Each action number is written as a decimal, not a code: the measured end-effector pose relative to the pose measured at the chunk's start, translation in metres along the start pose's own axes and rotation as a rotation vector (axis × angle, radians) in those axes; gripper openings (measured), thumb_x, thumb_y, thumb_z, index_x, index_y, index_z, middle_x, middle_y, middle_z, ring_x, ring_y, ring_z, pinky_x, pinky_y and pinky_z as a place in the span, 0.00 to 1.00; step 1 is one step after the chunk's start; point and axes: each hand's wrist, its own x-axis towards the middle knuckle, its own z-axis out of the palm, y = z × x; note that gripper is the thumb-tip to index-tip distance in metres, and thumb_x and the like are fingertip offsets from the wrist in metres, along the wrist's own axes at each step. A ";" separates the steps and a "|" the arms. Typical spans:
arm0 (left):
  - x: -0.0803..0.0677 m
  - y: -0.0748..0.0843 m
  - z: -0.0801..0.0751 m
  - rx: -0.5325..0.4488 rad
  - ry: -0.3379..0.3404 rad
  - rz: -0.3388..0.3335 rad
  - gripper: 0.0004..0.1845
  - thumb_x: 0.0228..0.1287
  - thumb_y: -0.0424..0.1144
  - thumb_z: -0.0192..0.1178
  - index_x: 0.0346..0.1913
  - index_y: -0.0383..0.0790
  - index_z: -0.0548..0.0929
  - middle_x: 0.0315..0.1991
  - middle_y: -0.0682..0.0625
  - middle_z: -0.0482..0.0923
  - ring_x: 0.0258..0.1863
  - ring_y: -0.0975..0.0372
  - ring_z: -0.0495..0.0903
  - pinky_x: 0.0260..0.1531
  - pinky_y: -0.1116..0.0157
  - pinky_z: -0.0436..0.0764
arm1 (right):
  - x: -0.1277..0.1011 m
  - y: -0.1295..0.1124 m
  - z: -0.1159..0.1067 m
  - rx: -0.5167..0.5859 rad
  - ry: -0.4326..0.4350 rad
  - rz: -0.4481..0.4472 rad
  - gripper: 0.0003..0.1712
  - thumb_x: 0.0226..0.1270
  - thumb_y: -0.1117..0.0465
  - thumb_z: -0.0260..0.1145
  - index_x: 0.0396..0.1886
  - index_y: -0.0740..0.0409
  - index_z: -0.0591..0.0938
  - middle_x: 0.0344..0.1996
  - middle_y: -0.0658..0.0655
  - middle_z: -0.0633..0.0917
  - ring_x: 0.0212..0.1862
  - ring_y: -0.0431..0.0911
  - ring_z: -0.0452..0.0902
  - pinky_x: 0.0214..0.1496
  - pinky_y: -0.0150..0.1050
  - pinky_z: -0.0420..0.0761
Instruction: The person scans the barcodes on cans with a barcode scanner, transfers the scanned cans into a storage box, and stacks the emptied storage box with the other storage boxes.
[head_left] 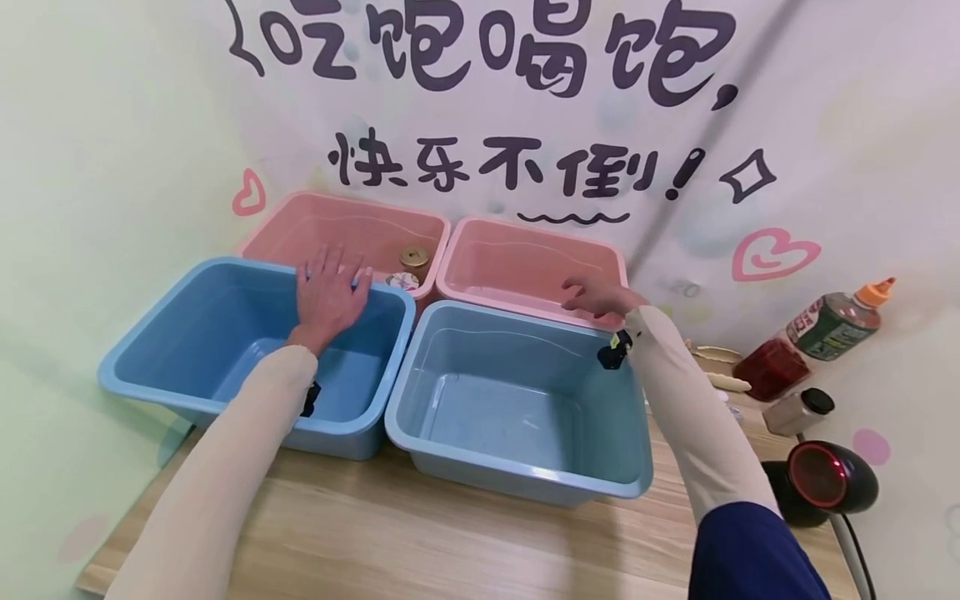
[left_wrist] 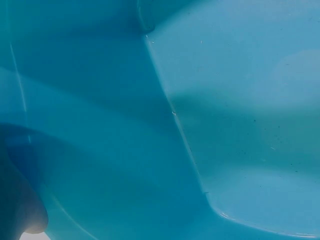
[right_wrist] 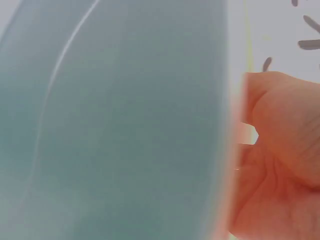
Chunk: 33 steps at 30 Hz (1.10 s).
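A: Four smooth plastic tubs, rectangular with rounded corners, packed together on the pale wood-grain table (head_left: 450, 542).
B: Left hand (head_left: 327, 293)?
A: Fingers spread flat, resting on the back rim of the left blue tub (head_left: 150, 333), right where it meets the left pink tub (head_left: 300, 218).
B: Inside that pink one?
A: Small round jar (head_left: 413, 262) with a gold lid, plus a flat round lid just beside it.
B: Right hand (head_left: 600, 296)?
A: Fingers curled over the near rim of the right pink tub (head_left: 517, 242), just behind the right blue tub (head_left: 525, 475). Close-up blurred: pink rim against skin.
B: Off to the right?
A: Orange-capped squeeze bottle (head_left: 836, 321), leaning; glossy black scanner (head_left: 825, 479).
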 end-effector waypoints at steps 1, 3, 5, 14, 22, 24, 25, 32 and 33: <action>0.000 0.000 0.000 -0.001 -0.004 -0.002 0.33 0.77 0.58 0.37 0.77 0.46 0.61 0.81 0.40 0.47 0.81 0.44 0.42 0.76 0.38 0.40 | -0.003 0.000 -0.002 0.005 0.010 -0.019 0.30 0.74 0.60 0.60 0.72 0.63 0.66 0.66 0.69 0.72 0.50 0.56 0.75 0.45 0.43 0.81; 0.000 0.000 0.000 0.002 -0.012 -0.006 0.33 0.77 0.59 0.36 0.77 0.47 0.61 0.81 0.40 0.47 0.81 0.44 0.41 0.76 0.38 0.39 | -0.012 -0.001 -0.004 0.018 0.029 -0.040 0.31 0.74 0.60 0.60 0.73 0.62 0.65 0.66 0.70 0.72 0.53 0.58 0.75 0.47 0.46 0.83; 0.000 0.001 0.000 0.001 -0.017 -0.008 0.33 0.77 0.59 0.36 0.77 0.46 0.60 0.81 0.40 0.47 0.81 0.44 0.41 0.76 0.38 0.38 | -0.023 -0.002 -0.008 0.039 0.052 -0.038 0.33 0.74 0.58 0.61 0.74 0.59 0.63 0.66 0.70 0.72 0.57 0.60 0.74 0.50 0.49 0.83; -0.001 0.004 -0.001 -0.004 -0.013 -0.007 0.32 0.78 0.57 0.37 0.76 0.44 0.62 0.81 0.38 0.48 0.80 0.42 0.43 0.75 0.36 0.39 | -0.093 -0.012 -0.014 0.127 0.176 -0.114 0.37 0.72 0.57 0.63 0.76 0.58 0.61 0.67 0.71 0.71 0.64 0.66 0.73 0.55 0.56 0.83; 0.000 0.002 0.000 0.003 -0.021 -0.010 0.33 0.78 0.58 0.35 0.76 0.43 0.62 0.80 0.37 0.47 0.80 0.41 0.43 0.74 0.35 0.39 | -0.143 -0.005 0.004 0.256 0.300 -0.072 0.38 0.70 0.58 0.65 0.76 0.56 0.62 0.65 0.70 0.72 0.61 0.66 0.77 0.50 0.51 0.87; 0.000 0.001 0.001 0.002 -0.021 -0.010 0.33 0.78 0.58 0.35 0.76 0.43 0.62 0.80 0.37 0.48 0.80 0.41 0.43 0.74 0.35 0.39 | -0.151 -0.001 0.010 0.283 0.328 -0.068 0.38 0.70 0.59 0.66 0.75 0.58 0.62 0.64 0.71 0.73 0.59 0.67 0.79 0.47 0.49 0.88; 0.000 0.001 0.002 0.000 -0.022 -0.010 0.33 0.78 0.58 0.35 0.76 0.43 0.62 0.80 0.36 0.48 0.80 0.41 0.43 0.74 0.35 0.39 | -0.155 0.002 0.013 0.292 0.340 -0.067 0.38 0.69 0.60 0.67 0.75 0.59 0.62 0.63 0.72 0.73 0.58 0.68 0.79 0.45 0.49 0.88; 0.000 0.002 0.001 -0.006 -0.021 -0.004 0.33 0.77 0.58 0.35 0.76 0.43 0.62 0.80 0.37 0.48 0.79 0.41 0.44 0.74 0.35 0.40 | -0.181 0.025 0.038 0.313 0.392 -0.068 0.37 0.67 0.63 0.68 0.73 0.63 0.64 0.63 0.76 0.72 0.59 0.72 0.77 0.45 0.52 0.88; 0.000 0.002 0.001 -0.007 -0.021 -0.005 0.34 0.77 0.58 0.35 0.76 0.43 0.62 0.80 0.37 0.48 0.79 0.41 0.44 0.74 0.35 0.39 | -0.183 0.027 0.042 0.316 0.397 -0.064 0.38 0.67 0.63 0.68 0.73 0.63 0.64 0.64 0.75 0.72 0.60 0.72 0.76 0.47 0.54 0.87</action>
